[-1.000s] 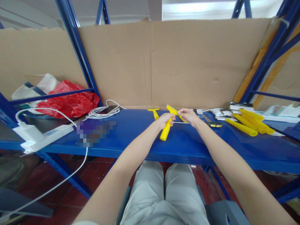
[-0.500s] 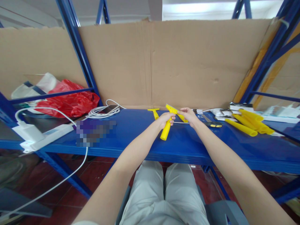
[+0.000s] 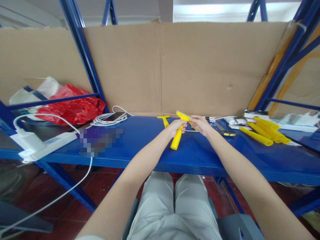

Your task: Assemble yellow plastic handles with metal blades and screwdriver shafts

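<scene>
My left hand (image 3: 177, 128) is closed around the handle of a yellow T-shaped scraper (image 3: 176, 140), held over the blue shelf with its handle end pointing down toward me. The scraper's head angles up and away, and a pale strip runs along its edge. My right hand (image 3: 201, 124) is closed at the right end of that head, fingertips pinched there; its fingers partly hide the head. Behind my left hand a second yellow T-shaped scraper (image 3: 164, 120) lies on the shelf. A thin metal rod (image 3: 192, 131) shows between my wrists.
Several yellow tapered tubes (image 3: 271, 130) lie at the right, beside small white-and-black packets (image 3: 236, 121). A black-and-yellow handled tool (image 3: 228, 133) rests nearer. Leftward are a coiled white cable (image 3: 107, 120), a power strip (image 3: 53, 146) and a red plastic bag (image 3: 73, 106). Cardboard (image 3: 200, 66) stands behind.
My right hand has shifted slightly left and now covers a yellow part that showed beneath its fingers before. My left hand and the scraper stay almost still.
</scene>
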{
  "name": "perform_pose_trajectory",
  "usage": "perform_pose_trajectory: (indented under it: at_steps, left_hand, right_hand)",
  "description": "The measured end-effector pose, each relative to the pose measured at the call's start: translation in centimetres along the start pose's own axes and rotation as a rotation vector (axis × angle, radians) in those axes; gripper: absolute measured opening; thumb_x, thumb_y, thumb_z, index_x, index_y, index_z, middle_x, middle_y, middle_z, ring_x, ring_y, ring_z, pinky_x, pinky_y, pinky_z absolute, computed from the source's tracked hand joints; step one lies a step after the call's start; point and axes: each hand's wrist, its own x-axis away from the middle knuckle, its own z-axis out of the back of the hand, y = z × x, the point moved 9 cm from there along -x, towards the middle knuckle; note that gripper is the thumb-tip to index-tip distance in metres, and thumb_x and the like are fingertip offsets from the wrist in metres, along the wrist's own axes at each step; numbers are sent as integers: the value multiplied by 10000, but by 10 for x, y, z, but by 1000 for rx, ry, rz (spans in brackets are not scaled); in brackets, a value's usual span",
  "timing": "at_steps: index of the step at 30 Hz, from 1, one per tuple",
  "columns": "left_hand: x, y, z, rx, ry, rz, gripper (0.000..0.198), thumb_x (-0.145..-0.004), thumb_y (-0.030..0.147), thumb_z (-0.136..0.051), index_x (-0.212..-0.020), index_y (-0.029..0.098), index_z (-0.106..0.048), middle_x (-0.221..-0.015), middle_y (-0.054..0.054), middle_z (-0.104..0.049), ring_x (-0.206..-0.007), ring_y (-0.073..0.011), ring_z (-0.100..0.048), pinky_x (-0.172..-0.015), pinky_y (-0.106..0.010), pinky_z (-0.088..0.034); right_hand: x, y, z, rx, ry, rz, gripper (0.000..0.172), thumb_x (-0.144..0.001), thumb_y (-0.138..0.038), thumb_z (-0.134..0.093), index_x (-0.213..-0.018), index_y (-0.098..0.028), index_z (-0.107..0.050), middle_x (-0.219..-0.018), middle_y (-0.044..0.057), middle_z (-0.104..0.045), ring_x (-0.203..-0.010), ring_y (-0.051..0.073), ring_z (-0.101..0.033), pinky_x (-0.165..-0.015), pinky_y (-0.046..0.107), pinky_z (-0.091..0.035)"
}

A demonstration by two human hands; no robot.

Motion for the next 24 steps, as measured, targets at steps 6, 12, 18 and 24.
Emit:
perform_pose_trajectory:
  at_steps: [6, 12, 18, 24]
  left_hand:
    - [-2, -2, 0, 8, -11, 1, 233, -924, 34, -403, -752, 182, -456, -475, 91, -389, -317, -42, -331, -371, -158, -258]
    - [-2, -3, -2, 18, -24, 6, 220, -917, 37, -411, -759, 182, -458, -477, 88, -388, -323, -40, -325, -367, -147, -241]
    - [-2, -2, -1, 30, -24, 0, 223, -912, 31, -410, -756, 180, -467, -481, 87, -384, -320, -40, -319, -370, -150, -249]
    - [-4, 2, 0, 58, -28, -19, 233, -916, 35, -419, -743, 188, -451, -480, 91, -383, -317, -46, -320, -366, -165, -269]
  right_hand:
    - [1, 0, 0, -2, -3, -7, 239, -783, -7, -632, -878, -191, -514, -588, -48, -570, -447, 53, -443, -443, 148, -387]
    - [6, -4, -1, 6, -6, -18, 239, -795, 11, -592, -860, -192, -485, -579, -51, -566, -437, 50, -415, -436, 146, -346]
    - [7, -4, -1, 92, -21, -29, 167, -815, -68, -624, -878, -190, -530, -607, -49, -568, -458, 58, -453, -446, 158, -353]
    - [0, -16, 10, 310, 22, 110, 181, -834, -301, -689, -917, -193, -570, -865, 22, -668, -634, 93, -580, -546, 192, -436]
